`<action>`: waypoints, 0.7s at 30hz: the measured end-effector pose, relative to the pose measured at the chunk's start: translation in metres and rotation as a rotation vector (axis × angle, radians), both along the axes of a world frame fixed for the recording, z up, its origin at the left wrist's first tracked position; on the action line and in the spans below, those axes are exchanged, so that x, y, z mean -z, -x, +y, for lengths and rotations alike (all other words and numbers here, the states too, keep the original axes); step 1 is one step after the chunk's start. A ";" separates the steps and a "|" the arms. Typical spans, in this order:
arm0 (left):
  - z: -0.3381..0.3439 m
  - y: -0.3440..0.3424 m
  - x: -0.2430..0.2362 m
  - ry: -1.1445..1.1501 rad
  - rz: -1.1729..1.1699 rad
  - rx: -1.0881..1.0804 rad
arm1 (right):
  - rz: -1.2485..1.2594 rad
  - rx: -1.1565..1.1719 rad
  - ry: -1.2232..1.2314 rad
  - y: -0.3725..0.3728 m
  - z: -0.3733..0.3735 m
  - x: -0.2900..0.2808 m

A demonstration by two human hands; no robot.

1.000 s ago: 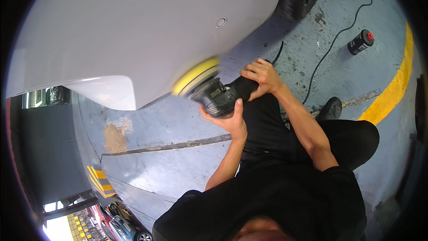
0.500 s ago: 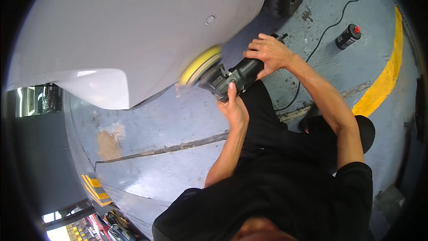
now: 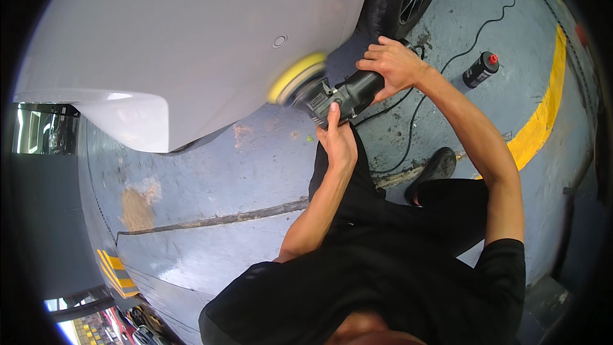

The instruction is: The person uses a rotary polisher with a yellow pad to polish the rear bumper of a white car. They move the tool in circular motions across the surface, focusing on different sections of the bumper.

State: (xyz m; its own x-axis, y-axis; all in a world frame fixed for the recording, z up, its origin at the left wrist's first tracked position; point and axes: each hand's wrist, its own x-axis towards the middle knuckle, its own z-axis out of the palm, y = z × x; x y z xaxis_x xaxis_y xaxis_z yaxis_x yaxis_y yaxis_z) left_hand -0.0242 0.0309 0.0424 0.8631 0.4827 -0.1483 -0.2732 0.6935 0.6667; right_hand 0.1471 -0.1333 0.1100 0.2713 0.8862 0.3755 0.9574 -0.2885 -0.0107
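Note:
Both my hands hold a black and grey power polisher (image 3: 345,96) with a round yellow pad (image 3: 299,76). The pad's edge is smeared by motion and its face is against the lower part of a light grey car panel (image 3: 211,32). My left hand (image 3: 338,144) grips the head end from below, its thumb lying along the housing. Around the rear of the body, my right hand (image 3: 393,67) is closed. The fingers of my left hand are partly hidden behind the tool.
A car wheel (image 3: 408,0) stands beyond my right hand. The polisher's black cord (image 3: 460,51) snakes over the blue-grey floor, near a black bottle with a red cap (image 3: 480,70). A yellow floor stripe (image 3: 543,102) curves at right. My shoe (image 3: 439,165) is beside the cord.
The polisher has moved a little rightward along the panel, past the round cap, with both hands still on it. My view has shifted, and more of the wheel and my shoe now show.

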 end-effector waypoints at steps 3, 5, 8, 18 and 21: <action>-0.008 -0.013 0.002 0.025 0.001 0.020 | 0.000 0.015 0.031 -0.010 -0.008 -0.006; -0.015 -0.018 0.001 0.018 -0.007 0.043 | -0.004 0.028 0.036 -0.015 -0.018 -0.008; -0.032 -0.028 0.000 0.012 0.032 0.005 | 0.000 0.023 0.046 -0.024 -0.029 -0.008; -0.042 -0.031 -0.015 -0.049 -0.016 0.050 | 0.029 0.030 -0.024 -0.036 -0.045 -0.019; -0.040 -0.018 -0.041 -0.129 -0.109 0.084 | 0.067 -0.002 -0.102 -0.030 -0.045 -0.039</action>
